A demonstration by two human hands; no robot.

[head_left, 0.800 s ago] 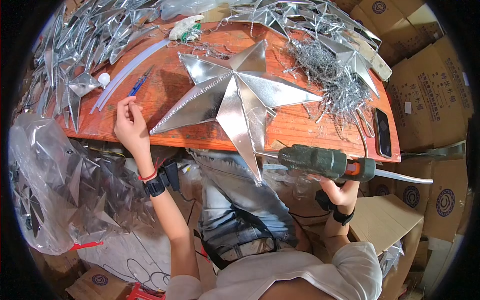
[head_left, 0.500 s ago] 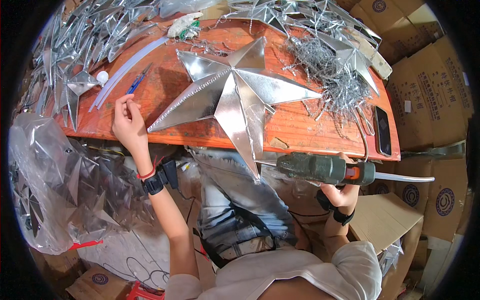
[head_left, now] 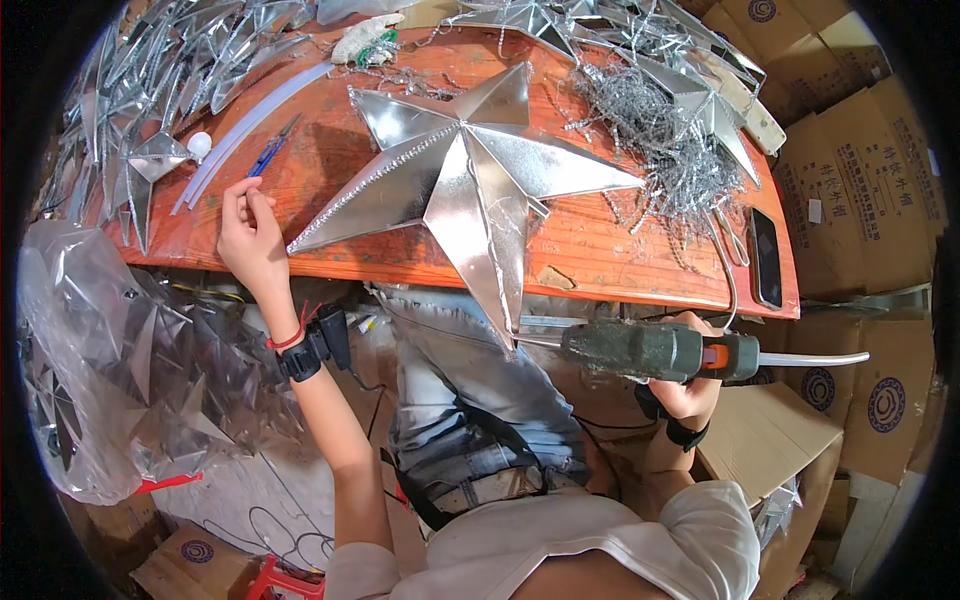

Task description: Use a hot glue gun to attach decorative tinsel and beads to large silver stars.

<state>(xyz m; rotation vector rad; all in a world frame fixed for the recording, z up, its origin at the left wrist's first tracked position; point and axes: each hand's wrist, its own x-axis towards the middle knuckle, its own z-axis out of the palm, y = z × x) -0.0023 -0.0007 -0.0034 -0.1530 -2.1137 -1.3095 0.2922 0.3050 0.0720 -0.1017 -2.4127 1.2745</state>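
A large silver foil star [head_left: 480, 210] lies on the orange-red table, one point hanging over the front edge. My right hand [head_left: 690, 385] grips a dark green hot glue gun [head_left: 635, 350], a pale glue stick [head_left: 815, 359] jutting from its rear. The gun's metal nozzle meets the edge of the overhanging point, close to its tip. Silver tinsel trims the star's left point. Beside that point's tip is my left hand [head_left: 252, 235], fingers curled with thumb and forefinger close together; whatever they may hold is not visible. Just beyond it lie blue-handled snips [head_left: 268, 155].
Loose tinsel [head_left: 670, 145] is heaped at the right, near a phone [head_left: 765, 258]. Silver stars [head_left: 190, 70] crowd the far left. Translucent strips [head_left: 235, 140] and a work glove [head_left: 365, 42] lie behind. A plastic bag [head_left: 90, 360] stands at left, cardboard boxes [head_left: 850, 190] at right.
The glue gun's nozzle has slid down the star's edge, nearer the tip. My left hand and the star have shifted slightly left and away from me.
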